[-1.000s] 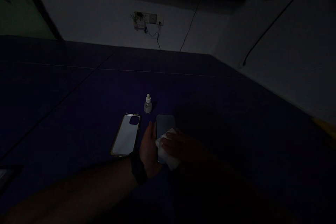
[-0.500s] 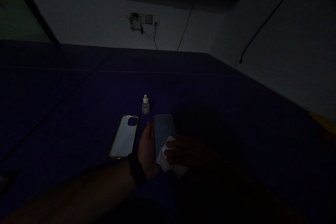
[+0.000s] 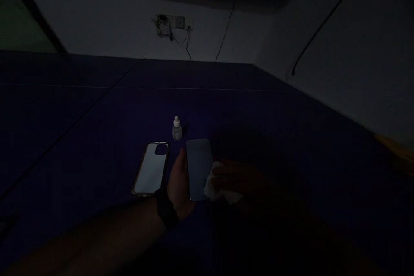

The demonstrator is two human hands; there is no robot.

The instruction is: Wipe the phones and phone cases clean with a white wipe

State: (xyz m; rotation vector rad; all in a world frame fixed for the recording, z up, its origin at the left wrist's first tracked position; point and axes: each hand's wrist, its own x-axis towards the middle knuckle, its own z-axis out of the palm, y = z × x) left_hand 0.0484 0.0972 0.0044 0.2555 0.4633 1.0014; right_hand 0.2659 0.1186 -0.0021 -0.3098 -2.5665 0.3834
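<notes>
Dimness lies over the whole room, so many edges are hard to make out. At the far left, a dark thing (image 3: 7, 226) is cut off by the border and too murky to name, and above it a greenish panel (image 3: 24, 23) with a dark slanting edge meets the wall. Next comes a phone case (image 3: 149, 170), lying on the dark blue surface (image 3: 97, 138) with its pale inside facing up and its camera hole at the upper right. Just beside the lower end of the case is a black watch (image 3: 166, 209) on the left wrist. Beyond, low on the wall, are sockets (image 3: 176, 22) with plugs and thin cords. A small bottle (image 3: 177, 131) with a white dropper top stands upright near the top of the case. Of the two hands, the left hand (image 3: 179, 185) is partly curled and holds the phone (image 3: 198, 168), its thumb along the left edge; the other fingers are mostly hidden. The phone's plain grey face is turned up. At its lower right side, the right hand (image 3: 236, 177) has its fingers closed over a crumpled white tissue (image 3: 211, 187), its thumb lost in shadow. Farther right, a black cable (image 3: 318, 36) slants down the side wall, and something yellow (image 3: 394, 148) shows near the border.
</notes>
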